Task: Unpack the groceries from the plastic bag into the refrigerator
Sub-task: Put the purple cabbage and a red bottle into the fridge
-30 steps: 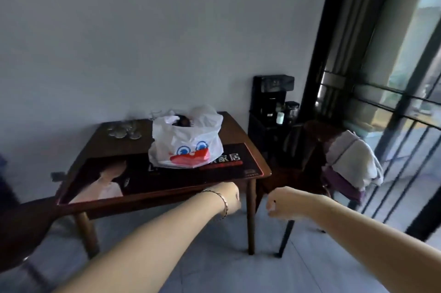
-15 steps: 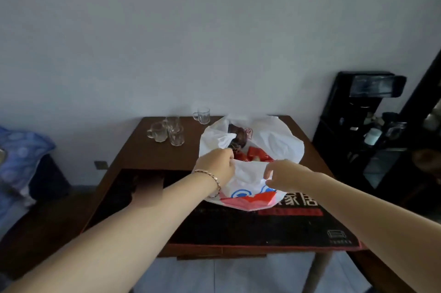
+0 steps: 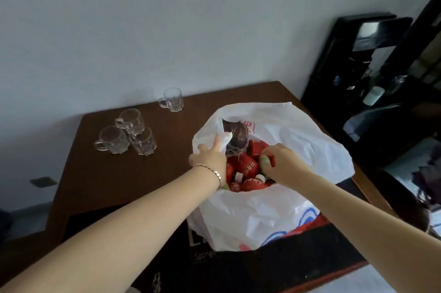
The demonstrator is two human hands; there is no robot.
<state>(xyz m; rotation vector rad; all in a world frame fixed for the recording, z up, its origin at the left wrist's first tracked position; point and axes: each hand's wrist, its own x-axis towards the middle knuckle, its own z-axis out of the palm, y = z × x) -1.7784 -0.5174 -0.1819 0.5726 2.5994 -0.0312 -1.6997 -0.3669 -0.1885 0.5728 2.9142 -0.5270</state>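
Note:
A white plastic bag (image 3: 281, 216) stands wide open on the brown table (image 3: 107, 173). Inside it lie several red-labelled bottles (image 3: 250, 166) and a dark purple item in netting (image 3: 235, 135). My left hand (image 3: 210, 157) holds the bag's left rim aside, with the index finger stretched along the plastic. My right hand (image 3: 280, 163) reaches into the bag and curls its fingers round a pale green bottle cap (image 3: 265, 162) among the red bottles. No refrigerator is in view.
Several glass mugs (image 3: 130, 135) stand on the table's far left, one more mug (image 3: 172, 99) near the wall. A black mat (image 3: 262, 268) covers the table's near part. A black water dispenser (image 3: 362, 70) stands at the right beside the table.
The view has closed in on the table from a distance. My hands went from hanging free to the bag's rim, spread it open, and my right hand now reaches inside.

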